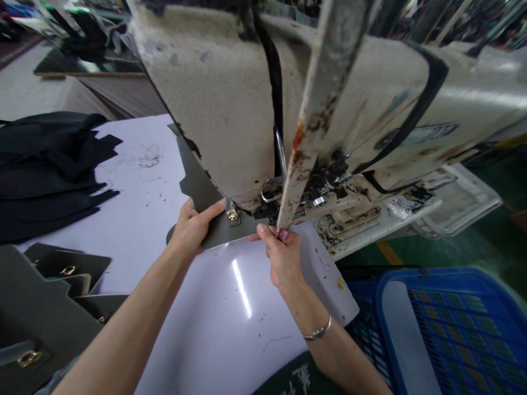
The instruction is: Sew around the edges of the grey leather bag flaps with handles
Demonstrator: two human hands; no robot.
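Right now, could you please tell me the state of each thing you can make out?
Grey panel, flat, partly beneath the machine
Sewing machine, stained, chipped; running or stopped, cannot tell
Clasp, attached to panel; open or shut unclear
Left hand, resting on panel
Right hand, fingers bent at panel's near edge
Black pieces, heaped
White table, littered with dark scraps
Blue basket, upright, open-topped
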